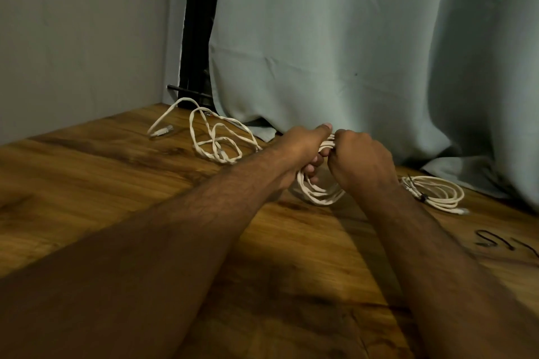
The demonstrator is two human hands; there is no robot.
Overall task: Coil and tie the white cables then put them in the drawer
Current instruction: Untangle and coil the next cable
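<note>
— What are your hands doing right now?

— I am holding a coil of white cable (316,191) just right of the middle of the frame, above the wooden table (116,178). My left hand (303,148) is wrapping its fingers round the top of the loops, thumb sticking out toward the curtain (350,38). My right hand (361,160) is curling tight against it, fingertips pinching the same bundle where the two hands are meeting (the knuckles are hiding exactly what the fingertips have).

— And the loops?

— They are hanging below both hands, their lower edge sitting close to the tabletop; I cannot tell whether they are touching it.

— Any other cables?

— A loose white cable (215,140) is lying in untidy loops at the upper left of centre, one plug end (163,131) pointing left. At the right edge a finished coil (434,192) is lying flat, with a dark tie (423,197) round it. Lower right, a thin black strip (490,239) is resting on the wood.

— The drawer?

— I am not seeing it from here.
</note>
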